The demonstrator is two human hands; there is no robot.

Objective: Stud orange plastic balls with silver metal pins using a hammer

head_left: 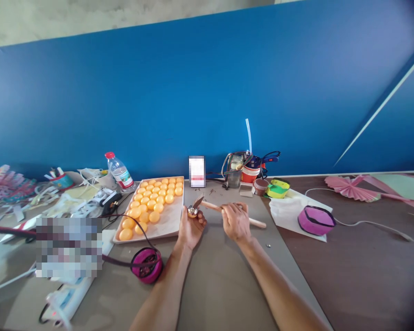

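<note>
In my left hand (192, 233), the fingers curl round a small, shiny silver round piece (192, 211); something orange shows just under it. My right hand (236, 221) grips a long tool with a pale wooden handle (258, 223). The tool's brownish, pointed head (198, 201) is at the silver piece, and I cannot tell if they touch. Left of my hands, a shallow tray (170, 218) holds several orange balls (154, 216). A magenta, black-rimmed round container (146, 265) with dark bits inside sits beside my left forearm.
A bottle with a red cap (119, 171) leans behind the tray. Jars, a red-and-white cup (250, 174) and cables stand by the blue wall (207, 101). A second magenta container (316, 221) rests on white paper at right. A power strip (67, 301) lies front left.
</note>
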